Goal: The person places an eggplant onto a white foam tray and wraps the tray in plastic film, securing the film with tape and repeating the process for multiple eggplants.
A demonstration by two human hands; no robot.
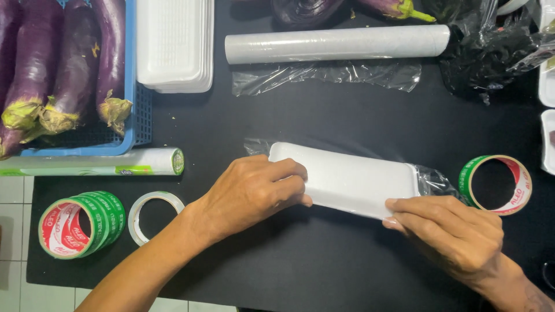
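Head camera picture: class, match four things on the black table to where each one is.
Things:
1. Long purple eggplants
2. White foam tray wrapped in clear film
3. Long roll of clear cling film
4. Stack of empty white foam trays

Places:
A. held between left hand and right hand
B. just right of the basket
C. in the blue plastic basket
D. lying across the table's far side

Pairs: 1-C, 2-A, 3-D, 4-B

Your left hand [251,190] lies palm down, fingers curled together and pointing right, forearm running back toward the lower left. Your right hand [454,231] enters from the lower right, palm down, its fingers [413,211] extended leftward, flat and close together, wrist bent slightly.
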